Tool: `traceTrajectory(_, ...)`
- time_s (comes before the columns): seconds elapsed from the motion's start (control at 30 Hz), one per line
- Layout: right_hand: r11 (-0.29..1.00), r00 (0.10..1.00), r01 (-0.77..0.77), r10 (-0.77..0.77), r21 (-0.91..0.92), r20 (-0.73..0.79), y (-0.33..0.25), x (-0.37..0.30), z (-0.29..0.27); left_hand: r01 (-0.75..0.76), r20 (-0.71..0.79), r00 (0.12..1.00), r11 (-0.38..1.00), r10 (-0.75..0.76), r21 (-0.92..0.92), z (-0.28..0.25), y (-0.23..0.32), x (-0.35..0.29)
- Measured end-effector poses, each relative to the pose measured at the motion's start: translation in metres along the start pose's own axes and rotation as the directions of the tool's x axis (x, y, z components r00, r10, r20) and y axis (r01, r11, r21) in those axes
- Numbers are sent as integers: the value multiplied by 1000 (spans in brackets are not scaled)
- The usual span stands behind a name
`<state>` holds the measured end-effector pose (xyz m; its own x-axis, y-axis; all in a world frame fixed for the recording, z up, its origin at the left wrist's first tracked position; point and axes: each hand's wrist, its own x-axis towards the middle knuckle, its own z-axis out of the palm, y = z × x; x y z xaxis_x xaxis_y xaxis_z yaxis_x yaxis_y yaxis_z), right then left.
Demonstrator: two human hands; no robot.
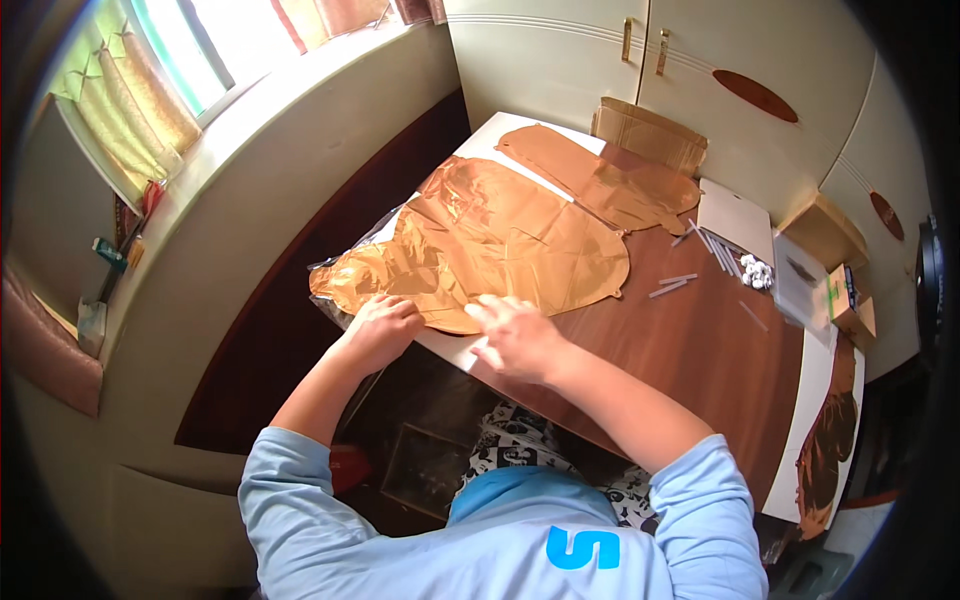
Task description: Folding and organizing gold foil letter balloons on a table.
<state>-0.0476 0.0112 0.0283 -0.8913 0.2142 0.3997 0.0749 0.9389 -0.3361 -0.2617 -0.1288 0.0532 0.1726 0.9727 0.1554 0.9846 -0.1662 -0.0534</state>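
Note:
A large flat, uninflated copper-orange foil balloon (pixel 500 235) lies creased across the left part of the table. My left hand (pixel 385 330) rests at its near edge by the narrow left end, fingers bent together on the foil. To its right, my right hand (pixel 520 338) is over the same near edge, with thumb and fingers apart and the fingertips on the foil. A second flat foil balloon (pixel 600 180) of the same colour lies behind the first, toward the cabinet.
The brown table (pixel 690 350) carries several pale short tubes (pixel 715 250), a cluster of small white pieces (pixel 756 272), and a small green-and-brown box (pixel 848 300). More copper foil (pixel 830 450) hangs at the right edge. A cardboard piece (pixel 650 135) leans on the white cabinet (pixel 550 50).

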Motion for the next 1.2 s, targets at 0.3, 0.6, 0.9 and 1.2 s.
traceTrajectory(0.3,993,997,22,-13,120,-71,37,47,36,426,187,903,866,-387,-263,-29,1,44)
traceTrajectory(0.6,739,841,-489,540,463,28,84,76,7,-328,-367,907,893,206,-307,10,45,87)
traceTrajectory(0.9,801,827,-180,438,571,-353,115,78,-104,116,-38,992,979,-124,-170,69,-12,131)
traceTrajectory(1.2,999,992,33,-37,-30,-120,22,-73,-188,248,8,968,956,-250,-153,69,-48,187)
